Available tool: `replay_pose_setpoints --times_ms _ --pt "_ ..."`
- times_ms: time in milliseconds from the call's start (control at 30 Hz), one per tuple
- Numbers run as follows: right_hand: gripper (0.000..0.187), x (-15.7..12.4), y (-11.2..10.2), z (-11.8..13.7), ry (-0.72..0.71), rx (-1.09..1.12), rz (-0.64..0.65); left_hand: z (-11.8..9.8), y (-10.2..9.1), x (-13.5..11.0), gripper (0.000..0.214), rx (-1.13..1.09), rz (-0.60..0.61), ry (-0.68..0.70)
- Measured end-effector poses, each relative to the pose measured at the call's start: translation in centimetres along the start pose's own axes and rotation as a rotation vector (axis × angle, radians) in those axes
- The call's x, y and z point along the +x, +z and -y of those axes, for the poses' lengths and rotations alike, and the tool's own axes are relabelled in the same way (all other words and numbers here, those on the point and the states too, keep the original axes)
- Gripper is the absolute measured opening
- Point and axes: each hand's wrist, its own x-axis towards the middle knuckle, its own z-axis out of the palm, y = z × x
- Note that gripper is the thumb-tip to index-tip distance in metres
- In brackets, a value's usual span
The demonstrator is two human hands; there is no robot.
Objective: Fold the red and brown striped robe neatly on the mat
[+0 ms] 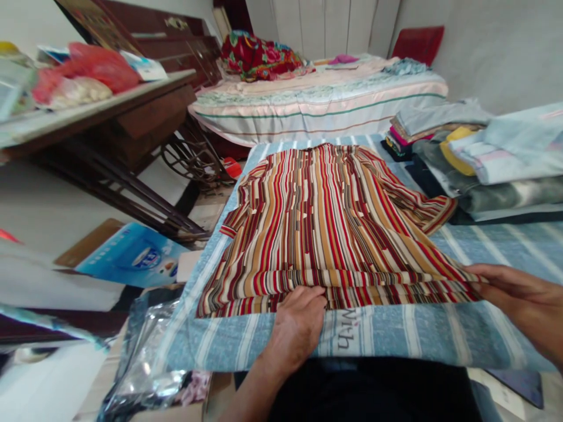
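Observation:
A shirt (316, 217) with red, tan, white and dark stripes lies spread on a blue-and-white striped cloth (396, 334). Its collar end is away from me, its sleeves lie out to both sides, and a fold runs along the near hem. My left hand (299, 322) is at the middle of that hem, fingers bent together over the fabric, their tips partly hidden. At the hem's right corner, my right hand (514, 293) pinches the fabric between thumb and fingers.
Stacked folded clothes (497, 158) stand at the right, close to one sleeve. Behind is a bed (316, 111) with a red floral blanket (264, 55). A sewing machine table (145, 105) stands at the left, above a blue box (136, 258) and plastic bags (149, 351).

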Motion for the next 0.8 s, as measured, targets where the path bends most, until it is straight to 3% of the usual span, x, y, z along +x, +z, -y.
replay_pose_setpoints --times_ms 100,267,533,800 --pt "0.016 -0.4 0.1 -1.2 -0.021 -0.017 0.049 -0.1 -0.2 0.0 0.019 -0.006 0.024 -0.009" --pt "0.025 -1.6 1.6 -4.3 -0.259 -0.204 0.154 -0.2 -0.6 0.0 0.019 -0.014 0.047 -0.036" --pt "0.028 -2.0 1.1 -2.7 -0.339 -0.212 0.122 0.2 -0.5 -0.3 0.017 -0.002 0.009 0.003" --pt "0.033 -2.8 1.6 -5.2 -0.405 -0.292 0.162 -0.5 -0.2 -0.7 0.016 -0.053 -0.042 -0.052"
